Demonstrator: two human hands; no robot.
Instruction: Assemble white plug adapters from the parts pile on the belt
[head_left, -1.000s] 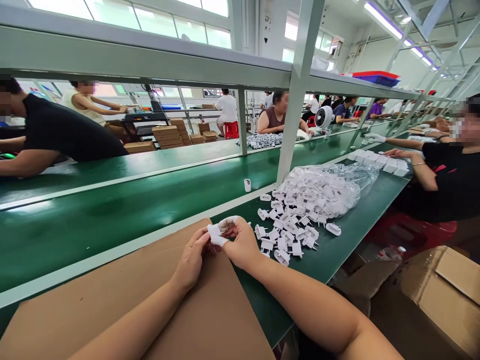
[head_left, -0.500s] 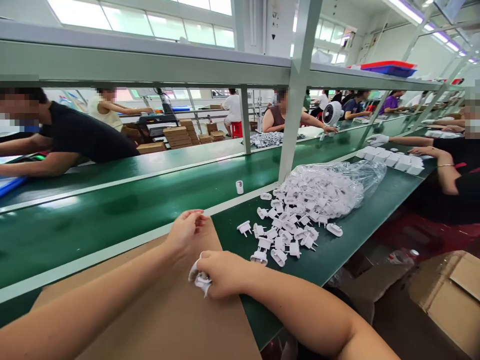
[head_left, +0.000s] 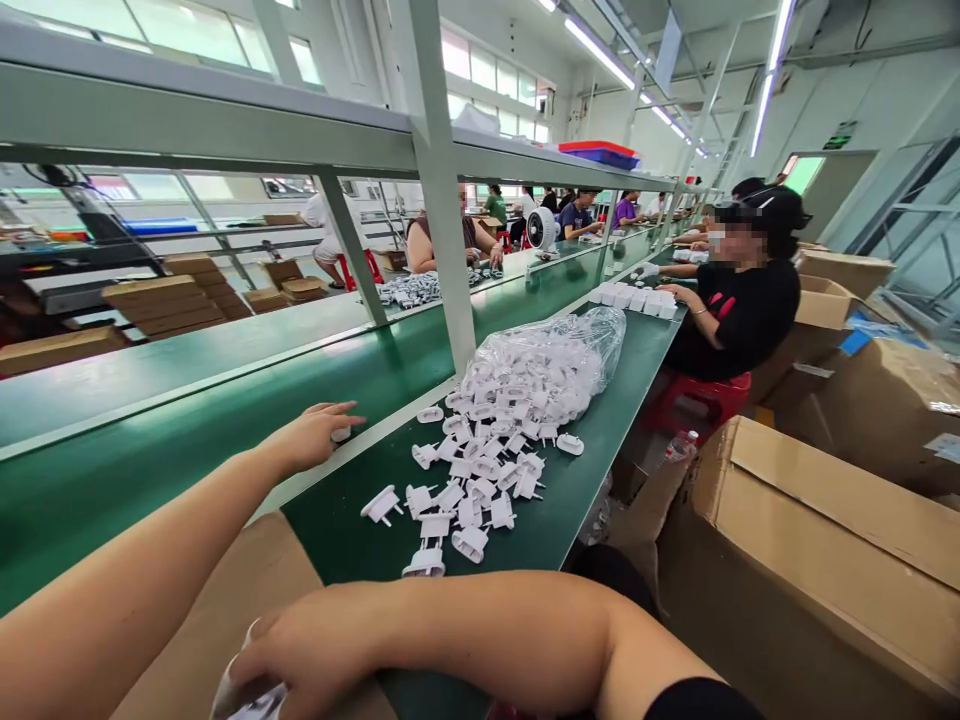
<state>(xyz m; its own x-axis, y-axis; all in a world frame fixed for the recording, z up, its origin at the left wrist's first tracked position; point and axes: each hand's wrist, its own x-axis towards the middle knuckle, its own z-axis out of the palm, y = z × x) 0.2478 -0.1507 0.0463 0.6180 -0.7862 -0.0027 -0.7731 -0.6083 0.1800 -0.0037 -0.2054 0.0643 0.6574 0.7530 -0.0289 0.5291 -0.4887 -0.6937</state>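
Observation:
My left hand [head_left: 311, 437] reaches out over the green conveyor belt [head_left: 172, 450], fingers stretched, its fingertips above a small white piece [head_left: 342, 434] lying on the belt. My right hand [head_left: 300, 648] rests low on the brown cardboard sheet [head_left: 225, 610], curled around white plastic parts [head_left: 244, 698] that poke out under the fingers. Loose white plug parts [head_left: 480, 475] are scattered on the green table just beyond my right forearm. They spill from a clear plastic bag [head_left: 544, 365] full of the same parts.
A grey steel post [head_left: 444, 240] rises beside the bag, carrying a shelf. Large cardboard boxes [head_left: 810, 570] stand on the floor at right. A person in black [head_left: 739, 300] sits further along the table with white blocks [head_left: 637, 298]. More people work across the belt.
My left hand left the right hand and reached forward onto the belt to the small white piece. My right hand pulled back toward me with white parts. The view swung right.

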